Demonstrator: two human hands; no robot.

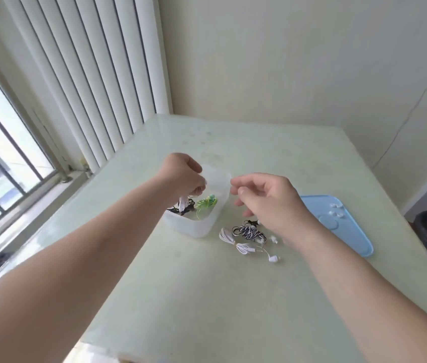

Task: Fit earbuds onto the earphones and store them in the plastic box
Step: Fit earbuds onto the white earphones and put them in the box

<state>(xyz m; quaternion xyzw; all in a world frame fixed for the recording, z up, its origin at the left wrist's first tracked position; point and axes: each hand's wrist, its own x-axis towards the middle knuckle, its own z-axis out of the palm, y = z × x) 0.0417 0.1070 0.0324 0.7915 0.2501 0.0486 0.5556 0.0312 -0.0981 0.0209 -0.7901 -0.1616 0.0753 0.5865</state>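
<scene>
Over plastic box (pixel 197 227), pinching white bundle (pixel 183 203) with left hand (pixel 183 174) (right hand (pixel 267 200) slack, seemingly empty); leaving striped set (pixel 249 231), white set (pixel 229 238) unstored.

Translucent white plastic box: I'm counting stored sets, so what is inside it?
A coiled green earphone set and a dark corded set, plus a white bundle the left hand pinches. That hand hides the far-left corner.
</scene>
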